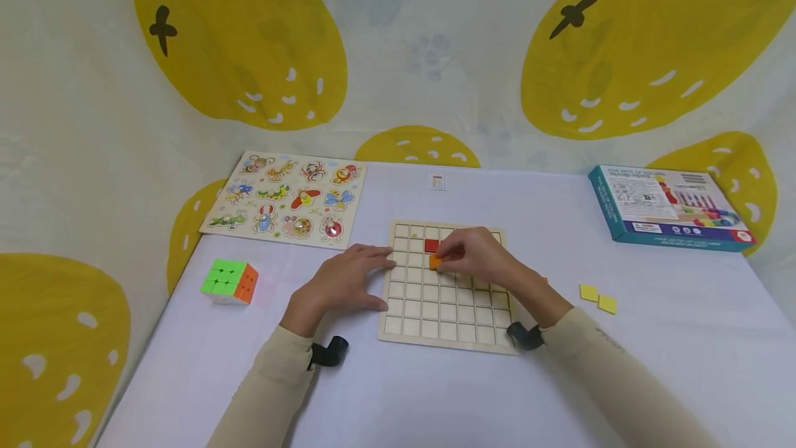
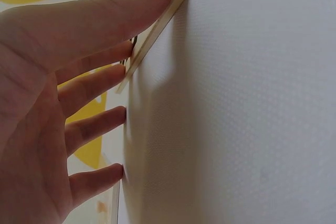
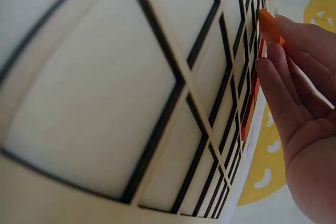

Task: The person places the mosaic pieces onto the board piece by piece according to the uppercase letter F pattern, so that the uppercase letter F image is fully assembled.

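Note:
A wooden grid board (image 1: 412, 327) lies flat on the white table. My right hand (image 1: 477, 254) reaches over it and pinches a small orange square tile (image 3: 269, 26) between thumb and fingertips, at a cell in the upper part. Just beyond that tile, a red tile (image 1: 431, 245) sits in the grid; the hand hides the cells to its right. Along the board's left edge, my left hand (image 1: 348, 281) has its fingers spread, with the thumb and forefinger touching the rim. The left wrist view shows this thumb (image 2: 115, 17) against the wooden edge.
Two yellow tiles (image 1: 588, 292) lie right of the board, and a bit of orange shows behind the right forearm. A puzzle cube (image 1: 229, 281) stands at left, an insect picture board (image 1: 282, 199) behind it. A boxed toy (image 1: 674, 206) and a small card (image 1: 437, 182) lie farther back.

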A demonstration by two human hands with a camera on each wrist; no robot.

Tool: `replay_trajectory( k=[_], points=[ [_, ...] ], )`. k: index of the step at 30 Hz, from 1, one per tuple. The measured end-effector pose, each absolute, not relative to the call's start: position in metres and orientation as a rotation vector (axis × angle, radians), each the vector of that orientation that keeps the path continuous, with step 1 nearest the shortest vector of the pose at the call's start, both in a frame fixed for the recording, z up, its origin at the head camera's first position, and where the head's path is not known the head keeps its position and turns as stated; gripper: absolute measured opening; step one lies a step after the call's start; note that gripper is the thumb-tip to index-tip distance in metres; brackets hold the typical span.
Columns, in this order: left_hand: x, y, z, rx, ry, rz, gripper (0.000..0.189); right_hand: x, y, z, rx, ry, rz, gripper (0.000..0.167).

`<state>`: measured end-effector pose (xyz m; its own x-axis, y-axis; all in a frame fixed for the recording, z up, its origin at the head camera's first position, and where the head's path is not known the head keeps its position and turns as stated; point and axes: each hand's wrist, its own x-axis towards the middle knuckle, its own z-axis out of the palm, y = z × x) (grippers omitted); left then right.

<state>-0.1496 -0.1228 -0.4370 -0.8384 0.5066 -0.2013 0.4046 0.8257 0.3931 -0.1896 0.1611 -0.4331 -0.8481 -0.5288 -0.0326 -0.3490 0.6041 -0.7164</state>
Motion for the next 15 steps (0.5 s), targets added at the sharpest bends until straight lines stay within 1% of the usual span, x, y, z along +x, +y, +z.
replay_trajectory(
  k=[15],
  points=[
    [-0.1496,-0.1215,-0.4364,0.683,2.712,0.484,0.074,-0.1905,0.1541,-0.4347,-0.709,2.654,-1.002,0.018]
  ],
)
